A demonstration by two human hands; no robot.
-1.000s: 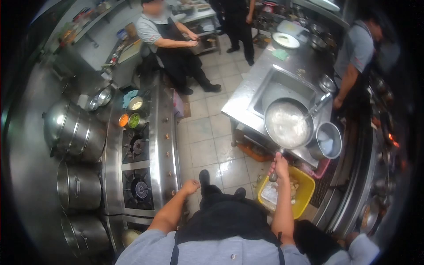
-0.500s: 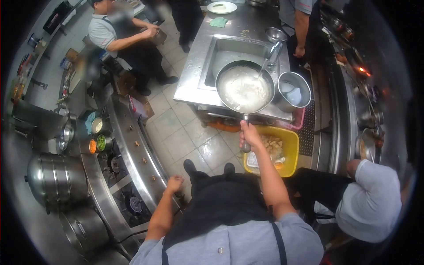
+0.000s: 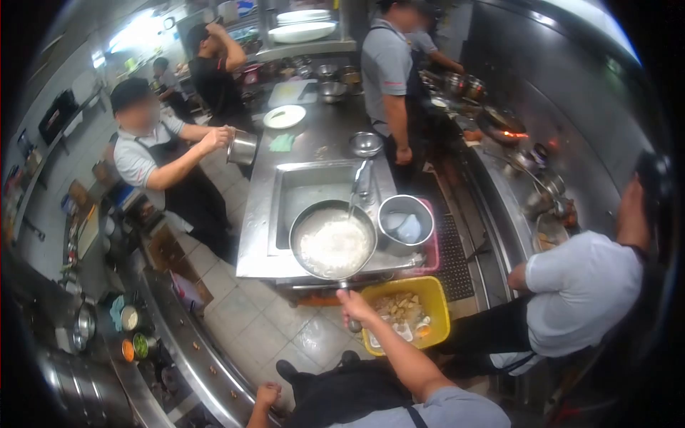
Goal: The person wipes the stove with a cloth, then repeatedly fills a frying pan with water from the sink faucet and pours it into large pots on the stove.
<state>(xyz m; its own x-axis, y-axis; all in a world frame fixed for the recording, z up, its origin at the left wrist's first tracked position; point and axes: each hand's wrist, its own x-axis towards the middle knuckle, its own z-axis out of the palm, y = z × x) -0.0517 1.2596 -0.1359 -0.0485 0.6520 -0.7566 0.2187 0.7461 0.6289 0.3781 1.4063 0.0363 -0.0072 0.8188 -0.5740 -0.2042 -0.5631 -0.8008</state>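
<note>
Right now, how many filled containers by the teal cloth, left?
3: orange-filled container, green-filled container beside it, pale-filled container above them in view. Others may be hidden.

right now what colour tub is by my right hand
Yellow tub, clearest in the head view.

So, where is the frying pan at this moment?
In the head view, the frying pan is near the centre, its handle in the person's right hand. It overlaps the near edge of the sink, just left of the metal pot.
</note>
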